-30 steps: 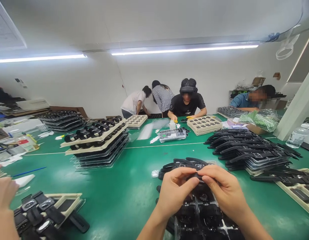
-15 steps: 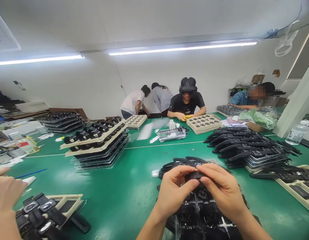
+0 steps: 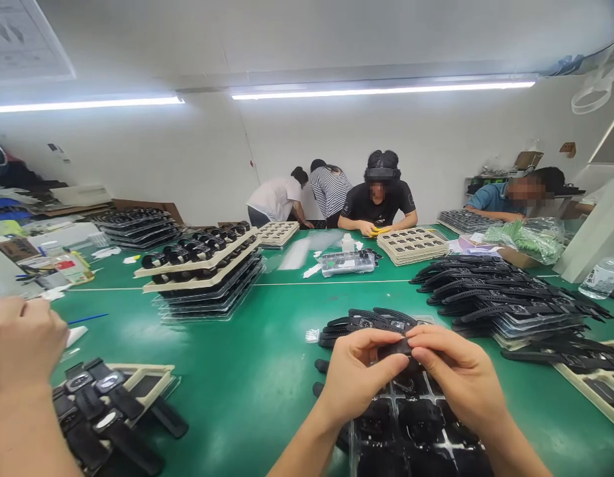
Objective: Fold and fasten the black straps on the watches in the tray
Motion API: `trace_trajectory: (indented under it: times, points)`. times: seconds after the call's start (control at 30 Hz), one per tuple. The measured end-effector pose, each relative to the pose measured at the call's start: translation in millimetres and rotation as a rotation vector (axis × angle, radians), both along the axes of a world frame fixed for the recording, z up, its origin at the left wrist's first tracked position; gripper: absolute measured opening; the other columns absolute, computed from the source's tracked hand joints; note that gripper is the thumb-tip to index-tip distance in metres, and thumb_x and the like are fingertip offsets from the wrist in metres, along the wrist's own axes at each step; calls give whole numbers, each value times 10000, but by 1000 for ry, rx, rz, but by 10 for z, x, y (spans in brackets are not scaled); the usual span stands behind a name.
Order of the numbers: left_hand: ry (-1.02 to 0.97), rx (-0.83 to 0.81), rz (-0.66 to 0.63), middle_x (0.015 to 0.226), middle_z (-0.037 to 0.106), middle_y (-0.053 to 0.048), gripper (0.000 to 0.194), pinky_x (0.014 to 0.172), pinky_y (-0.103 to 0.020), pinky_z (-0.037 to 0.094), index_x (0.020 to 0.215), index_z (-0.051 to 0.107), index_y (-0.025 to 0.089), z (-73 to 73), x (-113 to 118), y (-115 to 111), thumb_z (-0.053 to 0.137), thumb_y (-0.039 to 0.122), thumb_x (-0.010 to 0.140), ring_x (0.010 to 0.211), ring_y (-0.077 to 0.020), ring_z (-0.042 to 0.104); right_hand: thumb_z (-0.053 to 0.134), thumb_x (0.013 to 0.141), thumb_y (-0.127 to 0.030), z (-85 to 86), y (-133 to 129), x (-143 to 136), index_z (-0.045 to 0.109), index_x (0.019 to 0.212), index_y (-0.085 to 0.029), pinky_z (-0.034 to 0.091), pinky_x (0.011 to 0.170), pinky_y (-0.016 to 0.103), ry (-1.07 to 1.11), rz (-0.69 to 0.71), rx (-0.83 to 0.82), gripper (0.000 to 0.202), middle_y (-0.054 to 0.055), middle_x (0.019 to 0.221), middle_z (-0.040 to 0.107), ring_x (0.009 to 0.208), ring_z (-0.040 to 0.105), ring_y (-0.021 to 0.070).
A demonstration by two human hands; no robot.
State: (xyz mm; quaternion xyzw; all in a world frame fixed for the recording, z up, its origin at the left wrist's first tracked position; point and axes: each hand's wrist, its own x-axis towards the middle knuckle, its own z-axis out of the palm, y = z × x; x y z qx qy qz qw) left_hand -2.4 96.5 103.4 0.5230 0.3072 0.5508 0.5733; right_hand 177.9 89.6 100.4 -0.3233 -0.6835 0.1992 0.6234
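My left hand (image 3: 359, 374) and my right hand (image 3: 460, 374) are close together, thumbs and fingertips pinching a black watch (image 3: 398, 348) from either side. Most of it is covered by my fingers, so I cannot tell its strap from its case clearly. Directly below is a clear plastic tray (image 3: 448, 449) whose compartments hold black watches. Along its far side lie more watches with black straps (image 3: 363, 321), side by side. My forearms cover parts of the tray's edges.
Trays of strapped watches are stacked at right (image 3: 528, 321) and left (image 3: 202, 291). Watches (image 3: 88, 404) lie on a beige tray at lower left, near another person's hand (image 3: 21, 338). A water bottle (image 3: 602, 275) stands far right. Co-workers are across the green table (image 3: 227, 377).
The view has turned slightly left, so most things appear shifted right. My hands still pinch the watch, fingertips a little closer together. The other person's hand at left has shifted.
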Motion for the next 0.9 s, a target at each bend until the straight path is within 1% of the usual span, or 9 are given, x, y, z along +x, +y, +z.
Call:
trace_trajectory:
  times: [0.17, 0.37, 0.47, 0.57, 0.63, 0.7, 0.77, 0.83, 0.9]
  points:
    - [149, 62, 45, 913, 828, -94, 272, 721, -250, 541, 940, 838, 159, -1, -72, -1, 896, 245, 688, 799, -180, 720, 805, 932, -299, -27, -4, -6, 856, 935, -357, 626, 834, 170, -19, 57, -35, 77, -20, 969, 838, 904, 792, 156]
    - [271, 98, 34, 911, 828, -99, 284, 677, -263, 525, 970, 832, 158, -4, -126, 21, 856, 285, 718, 783, -195, 718, 801, 943, -308, -98, 9, -41, 854, 949, -381, 620, 839, 176, 19, 82, -58, 91, -31, 976, 835, 921, 786, 153]
    - [320, 153, 17, 937, 828, -83, 260, 698, -266, 533, 1000, 829, 176, 27, -128, 11, 827, 260, 754, 803, -193, 722, 782, 958, -295, -91, 12, -14, 840, 979, -380, 598, 844, 178, -16, 97, -53, 106, -34, 968, 816, 915, 760, 143]
    - [327, 197, -4, 1027, 818, -63, 308, 802, -276, 566, 1078, 802, 208, 80, -135, -18, 816, 209, 770, 939, -211, 747, 695, 1010, -324, -46, -7, 36, 790, 1116, -378, 571, 869, 213, -60, 135, -77, 152, -20, 1038, 771, 968, 714, 156]
    - [320, 191, -9, 1075, 810, -52, 381, 852, -276, 572, 1130, 766, 223, 113, -153, -36, 832, 187, 757, 1036, -224, 751, 653, 1025, -325, -15, -28, 59, 758, 1150, -364, 539, 898, 229, -84, 98, -103, 168, -13, 1066, 738, 1006, 677, 164]
    - [338, 176, -17, 1075, 809, -43, 414, 857, -268, 569, 1142, 736, 228, 135, -179, -47, 846, 179, 746, 1066, -226, 754, 644, 1016, -292, 3, -49, 64, 751, 1094, -345, 503, 901, 241, -114, 30, -120, 142, -15, 1032, 716, 995, 646, 167]
    - [374, 177, -41, 1065, 813, -34, 409, 857, -264, 567, 1135, 719, 229, 147, -200, -53, 846, 173, 750, 1067, -225, 761, 656, 997, -273, 10, -67, 58, 750, 1030, -326, 484, 857, 256, -157, -7, -152, 114, -16, 960, 701, 933, 624, 172]
    - [407, 186, -75, 1075, 815, -27, 412, 862, -262, 564, 1140, 704, 231, 149, -204, -59, 841, 162, 757, 1080, -226, 764, 655, 990, -286, 7, -79, 52, 750, 990, -304, 478, 792, 265, -187, 0, -226, 97, -13, 903, 689, 863, 612, 175]
    - [440, 191, -101, 1065, 816, -21, 391, 855, -261, 560, 1118, 700, 227, 141, -184, -64, 836, 149, 760, 1067, -224, 765, 649, 986, -311, -1, -86, 53, 743, 952, -279, 474, 731, 269, -188, 40, -313, 105, -9, 866, 677, 802, 606, 174]
